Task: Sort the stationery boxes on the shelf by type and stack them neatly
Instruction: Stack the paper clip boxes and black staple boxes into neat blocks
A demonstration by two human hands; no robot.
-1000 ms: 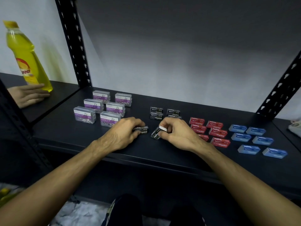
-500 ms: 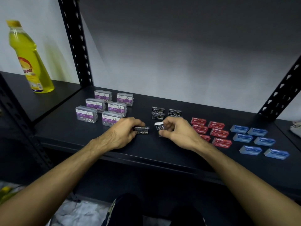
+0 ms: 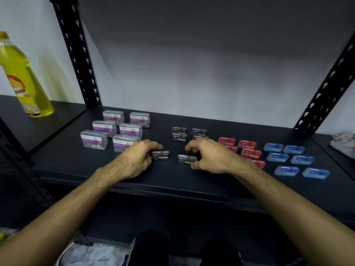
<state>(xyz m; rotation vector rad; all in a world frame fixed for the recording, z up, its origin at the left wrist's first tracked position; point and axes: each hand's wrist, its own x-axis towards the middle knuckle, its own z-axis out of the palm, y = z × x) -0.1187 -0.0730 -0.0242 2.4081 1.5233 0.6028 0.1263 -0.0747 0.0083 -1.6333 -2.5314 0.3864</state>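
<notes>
Front row – left hand [image 3: 138,158] grips a black staples box [image 3: 160,155], right hand [image 3: 209,156] grips another [image 3: 186,159] | behind: two black stacks [image 3: 189,134], groups of paper-clip boxes [image 3: 113,129], red boxes [image 3: 244,148], blue boxes [image 3: 294,160] – sorting looks nearly done, black row unfinished.

Both forearms reach forward, left hand [image 3: 137,157] and right hand [image 3: 212,157] curled.

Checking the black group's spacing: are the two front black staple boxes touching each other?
Apart. The head view shows bare shelf between the left box and the right box.
</notes>
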